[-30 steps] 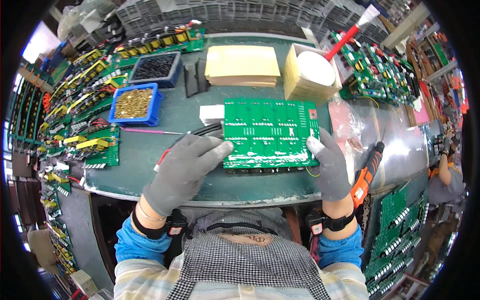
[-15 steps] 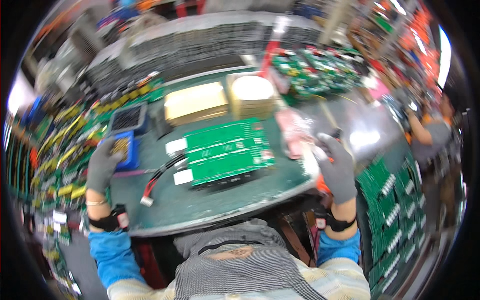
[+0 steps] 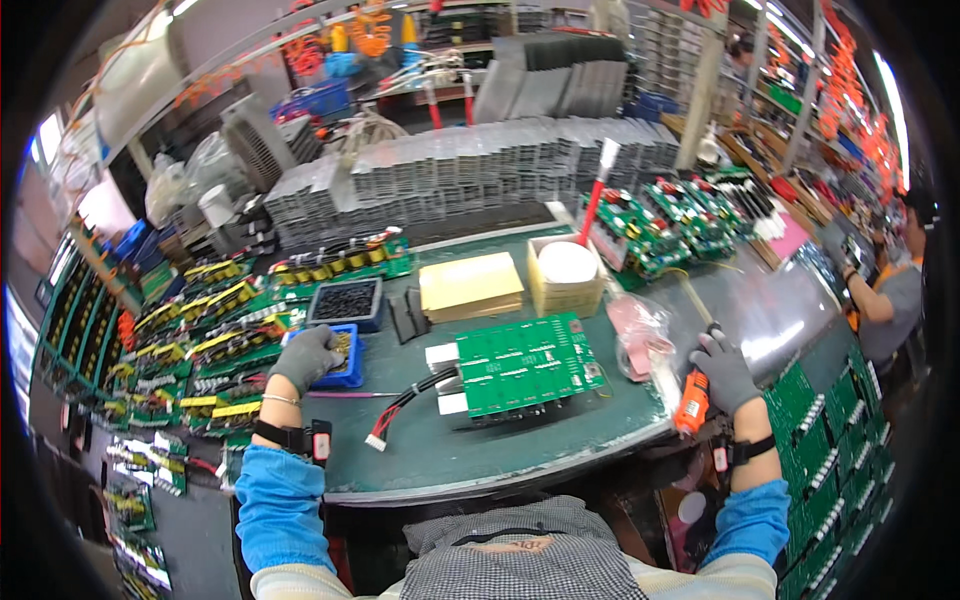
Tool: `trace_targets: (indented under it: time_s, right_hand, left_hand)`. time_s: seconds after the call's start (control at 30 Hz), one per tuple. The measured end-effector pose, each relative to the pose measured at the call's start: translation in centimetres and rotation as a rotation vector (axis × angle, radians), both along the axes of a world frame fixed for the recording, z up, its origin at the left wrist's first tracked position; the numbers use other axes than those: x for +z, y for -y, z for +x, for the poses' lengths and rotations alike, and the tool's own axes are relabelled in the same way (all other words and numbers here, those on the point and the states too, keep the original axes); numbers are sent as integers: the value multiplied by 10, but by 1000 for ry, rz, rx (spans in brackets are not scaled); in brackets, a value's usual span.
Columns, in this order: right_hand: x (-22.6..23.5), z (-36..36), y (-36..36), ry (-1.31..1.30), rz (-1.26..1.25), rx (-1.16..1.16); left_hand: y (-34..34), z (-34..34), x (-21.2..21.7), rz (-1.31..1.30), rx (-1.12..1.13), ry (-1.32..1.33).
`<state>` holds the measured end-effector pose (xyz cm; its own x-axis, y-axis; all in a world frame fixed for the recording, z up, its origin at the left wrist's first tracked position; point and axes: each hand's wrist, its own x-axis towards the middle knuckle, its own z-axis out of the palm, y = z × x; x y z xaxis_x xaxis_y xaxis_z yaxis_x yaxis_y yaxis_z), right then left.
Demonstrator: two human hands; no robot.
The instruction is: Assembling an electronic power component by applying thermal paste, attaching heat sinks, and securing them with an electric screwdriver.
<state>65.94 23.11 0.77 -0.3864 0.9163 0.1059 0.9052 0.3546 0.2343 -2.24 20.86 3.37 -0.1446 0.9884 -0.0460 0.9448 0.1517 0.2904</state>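
Observation:
My left hand (image 3: 308, 357), in a grey glove, rests at the left edge of a small blue tray (image 3: 349, 377) of brass-coloured small parts, probably screws. Its fingers are curled together over the parts; whatever they pinch is hidden. To the right, my gloved right hand (image 3: 728, 372) is closed around an orange power screwdriver (image 3: 692, 404), whose orange end sticks out below the palm. Between both hands lies a green circuit board (image 3: 525, 365) on top of dark parts. White pieces and a black-and-red cable with a white connector (image 3: 376, 442) extend from its left side.
Behind the board stand a yellow stack (image 3: 470, 285), a box with a white round top (image 3: 567, 264) and a tray of black parts (image 3: 345, 303). A pink plastic bag (image 3: 642, 335) lies near my right hand. Populated boards crowd the left; green boards (image 3: 825, 470) stand right. A co-worker (image 3: 885, 290) sits far right.
The view has swung, so the bench appears lower and farther right. My right hand has moved slightly away and leftward over the bench with the screwdriver. My left hand stays at the blue tray.

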Motion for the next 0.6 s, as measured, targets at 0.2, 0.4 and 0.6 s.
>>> trace_targets:
  time_s: [0.2,0.4,0.6]
  right_hand:
    - [5,-1,4,-200,44,115]
    - [33,-10,23,-956,427,44]
    - [94,-74,45,-1538,775,255]
  left_hand:
    - [23,-3,-11,207,316,735]
    - [23,-3,-14,304,385,798]
    - [38,-12,-16,575,248,1803]
